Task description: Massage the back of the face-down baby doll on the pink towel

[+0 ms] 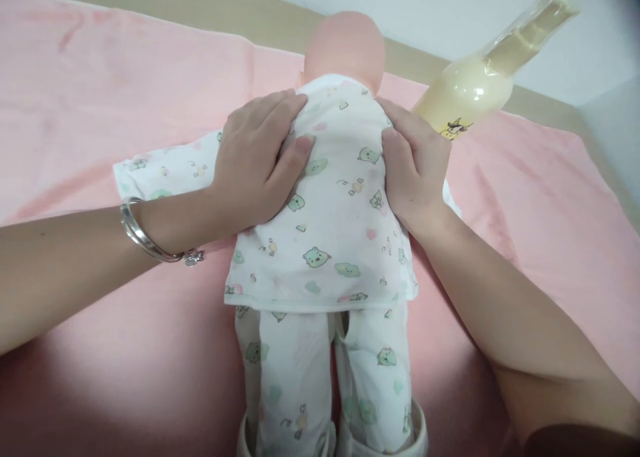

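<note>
The clothed doll lies on the pink cloth, which probably serves as its padding. The left hand rests flat on one side of the doll's printed shirt, its grip relaxed, thumb apart from fingers. The right hand covers the opposite side, perhaps for balanced support; its fingers are partly hidden, so I cannot tell whether this grip closes on fabric. The pump bottle stands near the doll's head, beyond the right hand.

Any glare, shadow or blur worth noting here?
In the head view, a bright glare spot sits on the bottle; in the same head view, the pink cloth darkens toward the bottom, the upper-right corner falls dark, and the printed shirt reads clearly.
</note>
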`<state>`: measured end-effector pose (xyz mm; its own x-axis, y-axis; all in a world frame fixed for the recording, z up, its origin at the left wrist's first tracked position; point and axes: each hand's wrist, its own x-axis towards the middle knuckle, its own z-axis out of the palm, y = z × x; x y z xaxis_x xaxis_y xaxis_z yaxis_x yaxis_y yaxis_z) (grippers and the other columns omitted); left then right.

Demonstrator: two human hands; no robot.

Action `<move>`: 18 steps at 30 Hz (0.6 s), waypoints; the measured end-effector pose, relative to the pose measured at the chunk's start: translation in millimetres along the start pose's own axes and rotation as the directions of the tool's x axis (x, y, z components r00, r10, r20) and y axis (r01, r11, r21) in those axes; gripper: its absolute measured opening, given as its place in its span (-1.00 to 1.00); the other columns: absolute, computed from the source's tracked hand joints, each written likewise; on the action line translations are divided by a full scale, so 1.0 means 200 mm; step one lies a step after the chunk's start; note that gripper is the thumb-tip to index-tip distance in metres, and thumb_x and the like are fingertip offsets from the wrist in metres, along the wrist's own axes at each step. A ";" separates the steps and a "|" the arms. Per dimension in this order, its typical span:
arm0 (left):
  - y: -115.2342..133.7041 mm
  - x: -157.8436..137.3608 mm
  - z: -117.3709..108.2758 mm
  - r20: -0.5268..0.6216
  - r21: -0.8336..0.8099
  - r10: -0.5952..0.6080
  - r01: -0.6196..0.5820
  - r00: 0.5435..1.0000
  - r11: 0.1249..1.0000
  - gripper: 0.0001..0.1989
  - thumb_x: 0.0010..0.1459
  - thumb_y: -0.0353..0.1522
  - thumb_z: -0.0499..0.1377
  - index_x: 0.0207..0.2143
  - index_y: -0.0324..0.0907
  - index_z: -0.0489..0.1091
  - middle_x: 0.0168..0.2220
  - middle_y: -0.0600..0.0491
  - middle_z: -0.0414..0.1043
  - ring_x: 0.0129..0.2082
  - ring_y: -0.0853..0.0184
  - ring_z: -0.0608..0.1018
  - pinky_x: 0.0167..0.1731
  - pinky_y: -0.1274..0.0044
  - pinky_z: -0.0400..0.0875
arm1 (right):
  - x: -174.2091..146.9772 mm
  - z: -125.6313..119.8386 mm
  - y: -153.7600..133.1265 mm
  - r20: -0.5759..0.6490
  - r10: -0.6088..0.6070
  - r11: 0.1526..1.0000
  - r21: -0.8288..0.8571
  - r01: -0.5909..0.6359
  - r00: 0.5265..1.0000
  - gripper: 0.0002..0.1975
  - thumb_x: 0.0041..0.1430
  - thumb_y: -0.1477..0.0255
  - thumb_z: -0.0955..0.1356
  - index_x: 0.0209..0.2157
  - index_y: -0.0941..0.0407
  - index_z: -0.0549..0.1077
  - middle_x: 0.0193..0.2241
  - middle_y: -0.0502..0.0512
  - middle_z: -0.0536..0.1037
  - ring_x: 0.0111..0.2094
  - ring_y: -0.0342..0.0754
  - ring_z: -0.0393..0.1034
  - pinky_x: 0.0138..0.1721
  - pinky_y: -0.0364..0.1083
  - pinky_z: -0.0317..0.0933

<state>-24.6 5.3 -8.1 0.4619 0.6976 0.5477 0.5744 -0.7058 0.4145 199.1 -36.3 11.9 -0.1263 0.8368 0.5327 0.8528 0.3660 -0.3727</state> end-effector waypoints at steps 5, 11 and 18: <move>0.02 0.00 -0.01 -0.039 0.000 0.025 -0.025 0.999 1.000 -0.28 0.37 0.09 -0.31 0.22 -0.18 0.25 0.24 -0.07 0.35 0.26 0.13 0.38 0.27 0.23 0.24 | 0.01 0.00 -0.01 -0.053 0.063 0.996 0.063 -0.059 0.997 -0.63 0.29 0.40 0.11 -0.12 -0.20 0.46 -0.30 -0.01 0.55 -0.23 0.11 0.44 -0.11 0.14 0.35; 0.01 0.00 0.00 -0.044 -0.015 0.040 -0.041 0.998 0.999 -0.43 0.38 -0.08 -0.19 0.20 -0.21 0.27 0.22 -0.08 0.37 0.24 0.10 0.39 0.26 0.24 0.25 | 0.01 -0.01 -0.02 -0.039 0.085 0.995 0.046 -0.084 0.996 -0.67 0.31 0.37 0.11 -0.26 -0.18 0.46 -0.35 0.01 0.51 -0.25 0.11 0.42 -0.13 0.14 0.35; -0.04 0.02 0.01 0.011 0.034 0.037 -0.037 0.999 0.999 -0.49 0.36 -0.13 -0.18 0.24 -0.11 0.19 0.26 0.06 0.31 0.24 0.15 0.37 0.28 0.25 0.24 | 0.01 -0.01 -0.02 -0.033 0.103 0.994 0.029 -0.102 0.994 -0.65 0.36 0.24 0.08 -0.26 -0.19 0.46 -0.37 0.02 0.50 -0.25 0.12 0.41 -0.12 0.14 0.35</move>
<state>-25.9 13.4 -11.5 0.4900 0.6726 0.5545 0.5798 -0.7265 0.3689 195.9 -37.6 16.0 -0.0207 0.8561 0.5164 0.8463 0.2901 -0.4469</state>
